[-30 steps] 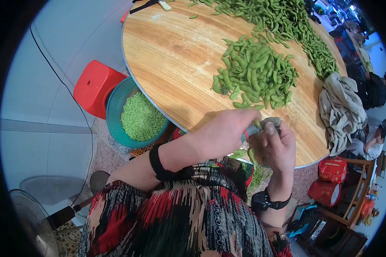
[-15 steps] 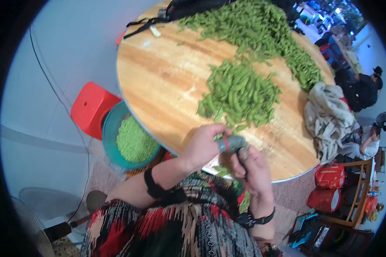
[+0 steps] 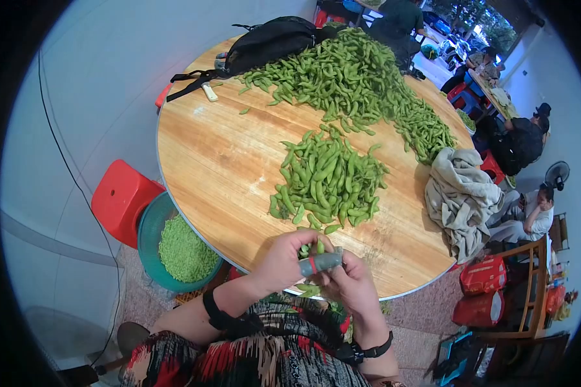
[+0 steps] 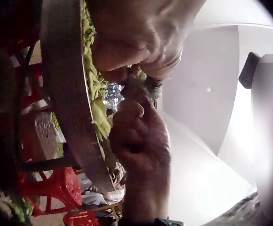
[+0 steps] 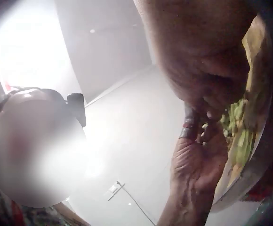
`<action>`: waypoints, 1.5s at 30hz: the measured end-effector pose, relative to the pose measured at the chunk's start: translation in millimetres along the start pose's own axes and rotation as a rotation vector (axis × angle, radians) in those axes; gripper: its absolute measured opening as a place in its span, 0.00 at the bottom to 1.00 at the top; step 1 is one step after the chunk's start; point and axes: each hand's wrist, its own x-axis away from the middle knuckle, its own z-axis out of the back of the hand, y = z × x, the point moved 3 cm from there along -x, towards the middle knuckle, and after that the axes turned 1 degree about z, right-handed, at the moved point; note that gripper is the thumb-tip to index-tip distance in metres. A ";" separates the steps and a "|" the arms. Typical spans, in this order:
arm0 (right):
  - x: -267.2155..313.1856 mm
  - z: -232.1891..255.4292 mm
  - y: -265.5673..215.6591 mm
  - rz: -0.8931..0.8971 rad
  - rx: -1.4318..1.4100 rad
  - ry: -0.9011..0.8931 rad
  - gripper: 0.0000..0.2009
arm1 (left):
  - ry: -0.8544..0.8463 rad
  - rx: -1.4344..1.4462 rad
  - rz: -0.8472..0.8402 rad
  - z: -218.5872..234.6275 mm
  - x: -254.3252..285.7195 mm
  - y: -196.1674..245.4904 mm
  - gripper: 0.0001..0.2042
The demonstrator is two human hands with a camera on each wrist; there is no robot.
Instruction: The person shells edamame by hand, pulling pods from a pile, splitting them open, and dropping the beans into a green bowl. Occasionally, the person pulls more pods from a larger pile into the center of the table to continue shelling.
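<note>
Over the near table edge, my left hand (image 3: pixel 281 263) holds a green bean pod (image 3: pixel 321 246) in curled fingers. Its thumb wears a grey wrap (image 3: pixel 328 260) with a red band. Against that thumb's tip, my right hand (image 3: pixel 355 284) has thumb and fingers curled in a pinch; the pod's end there is mostly hidden. In the right wrist view, small green beans (image 5: pixel 204 129) lie against the left palm. A small pile of pods (image 3: pixel 329 177) lies just beyond the hands, a larger heap (image 3: pixel 348 74) behind it.
A teal basin (image 3: pixel 147 248) of shelled beans (image 3: pixel 186 250) stands below the table's left edge, beside a red stool (image 3: pixel 119 201). On the round table (image 3: pixel 206 168) are a black bag (image 3: pixel 271 45), a white-handled tool (image 3: pixel 209 92) and a crumpled cloth (image 3: pixel 459 200). People sit at the right.
The head view has tilted up, showing more of the bag and heap. Both hands stay together at the table edge; the right fingers have shifted in against the wrapped left thumb.
</note>
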 end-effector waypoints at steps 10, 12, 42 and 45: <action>-4.9 13.1 -2.1 0.050 0.366 0.135 0.11 | -0.058 -0.213 0.114 13.9 -3.1 -0.9 0.12; -6.9 16.7 -7.1 0.110 0.519 0.200 0.10 | -0.045 -0.156 0.211 13.1 -2.1 -4.5 0.12; -27.2 -10.5 -16.3 0.453 1.535 0.355 0.07 | 0.052 0.576 0.115 38.3 3.5 -13.2 0.05; -27.6 -1.1 -10.4 0.605 1.178 0.401 0.07 | 0.055 0.290 0.225 29.7 10.2 -11.4 0.07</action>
